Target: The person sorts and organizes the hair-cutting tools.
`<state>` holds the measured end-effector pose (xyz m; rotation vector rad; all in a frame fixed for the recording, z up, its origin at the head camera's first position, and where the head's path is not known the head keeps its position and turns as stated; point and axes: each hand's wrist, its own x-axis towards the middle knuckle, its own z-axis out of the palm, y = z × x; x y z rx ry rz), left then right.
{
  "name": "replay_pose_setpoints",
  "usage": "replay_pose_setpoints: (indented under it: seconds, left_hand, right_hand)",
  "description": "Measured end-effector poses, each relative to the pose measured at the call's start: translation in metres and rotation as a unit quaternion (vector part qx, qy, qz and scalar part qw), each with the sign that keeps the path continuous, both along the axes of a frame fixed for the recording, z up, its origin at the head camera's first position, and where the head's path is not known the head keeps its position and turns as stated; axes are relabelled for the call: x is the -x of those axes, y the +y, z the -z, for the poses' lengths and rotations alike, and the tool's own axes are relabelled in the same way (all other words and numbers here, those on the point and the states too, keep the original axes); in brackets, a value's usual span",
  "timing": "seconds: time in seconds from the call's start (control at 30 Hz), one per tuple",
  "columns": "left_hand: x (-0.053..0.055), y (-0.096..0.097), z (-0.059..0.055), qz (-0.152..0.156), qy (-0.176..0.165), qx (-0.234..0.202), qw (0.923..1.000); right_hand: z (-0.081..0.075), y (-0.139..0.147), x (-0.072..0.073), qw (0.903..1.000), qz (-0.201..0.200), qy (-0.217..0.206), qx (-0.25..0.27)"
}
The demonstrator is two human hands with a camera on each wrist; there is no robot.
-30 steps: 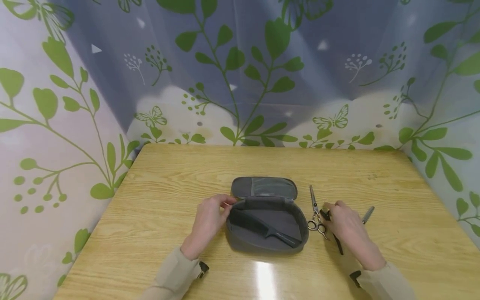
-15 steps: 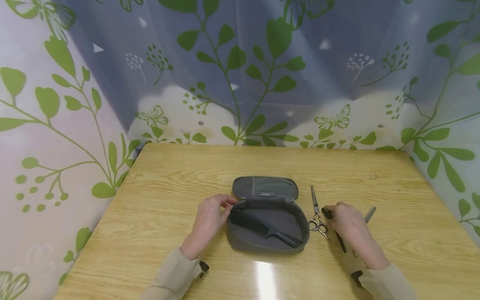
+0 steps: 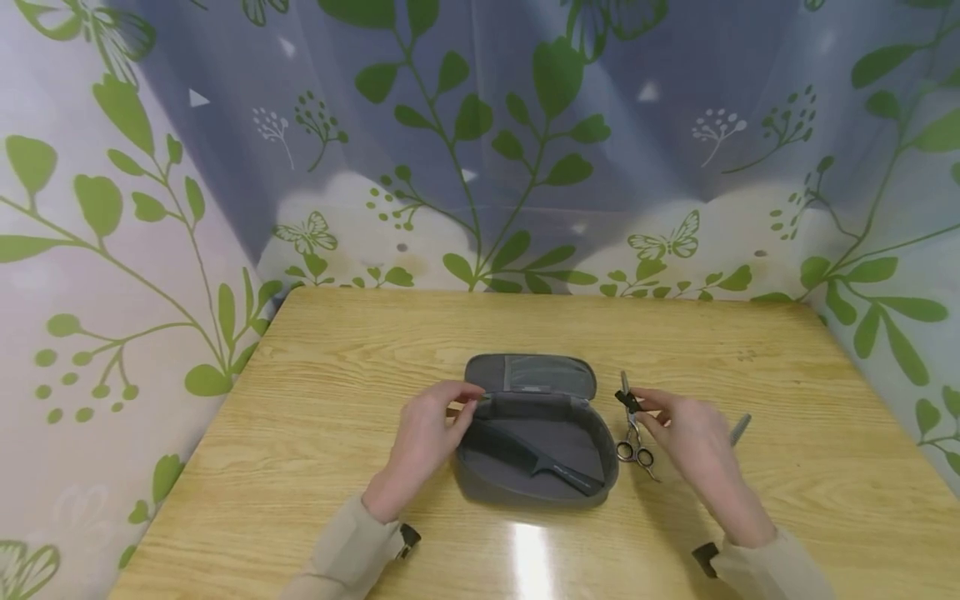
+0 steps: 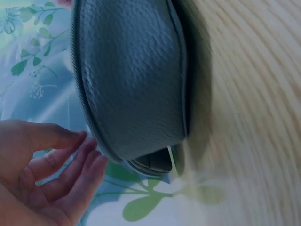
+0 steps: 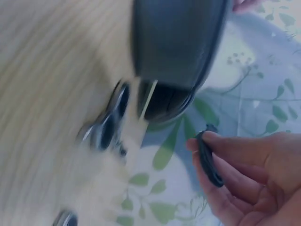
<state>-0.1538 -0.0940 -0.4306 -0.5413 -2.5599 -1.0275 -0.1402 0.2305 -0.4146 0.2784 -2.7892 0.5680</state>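
Observation:
In the head view, a dark grey zip case (image 3: 525, 502) lies with its lid (image 3: 551, 373) folded back. A black comb (image 3: 555, 471) rests slantwise inside. My left hand (image 3: 423, 433) is at the case's back left corner; in the left wrist view its loosely bent fingers (image 4: 77, 188) are close beside the zip edge, holding nothing. My right hand (image 3: 693, 433) pinches a slim, dark, curved item (image 5: 207, 160) between thumb and fingers, raised over the silver scissors (image 3: 635, 452). That item's kind is unclear.
A second metal-bladed tool (image 3: 740, 428) lies right of my right hand, partly hidden by it. The wood-grain table (image 3: 360, 350) ends at a leaf-patterned curtain (image 3: 517, 192) behind. A bright light reflection shows on the table in front of the case.
My right hand has lifted the slim dark item off the table and moved it left, over the scissors. My left fingers have risen slightly at the case's corner.

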Motion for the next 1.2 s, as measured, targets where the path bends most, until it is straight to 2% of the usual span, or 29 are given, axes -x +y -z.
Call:
replay_pose_setpoints:
  seconds: [0.13,0.3,0.5,0.6,0.77,0.9,1.07,1.2]
  left_hand:
    - [-0.004,0.007,-0.004,0.043,0.0,-0.013,0.999]
    - [-0.011,0.017,-0.009,0.101,-0.029,-0.021,0.9942]
    - [-0.016,0.027,-0.014,0.138,-0.075,-0.019,0.9873]
    - [-0.018,0.03,-0.013,0.158,-0.083,-0.017,0.9838]
    - [-0.022,0.031,-0.012,0.17,-0.072,-0.01,0.9828]
    - [-0.022,0.03,-0.012,0.178,-0.081,0.007,0.9806]
    - [-0.022,0.027,-0.01,0.207,-0.085,0.04,0.9739]
    - [-0.021,0.026,-0.009,0.219,-0.085,0.046,0.971]
  right_hand:
    - [-0.005,-0.017,-0.005,0.9987,-0.036,0.023,0.027]
    - [-0.005,-0.042,-0.013,0.9925,-0.091,0.047,0.068]
    - [-0.002,-0.066,-0.021,0.9831,-0.145,0.073,0.085]
    - [0.001,-0.074,-0.023,0.978,-0.17,0.083,0.088]
    - [0.006,-0.083,-0.026,0.9766,-0.176,0.088,0.088]
    - [0.011,-0.086,-0.027,0.9737,-0.189,0.092,0.089]
    - [0.015,-0.085,-0.028,0.9671,-0.223,0.06,0.107]
    - [0.017,-0.085,-0.028,0.9653,-0.231,0.046,0.113]
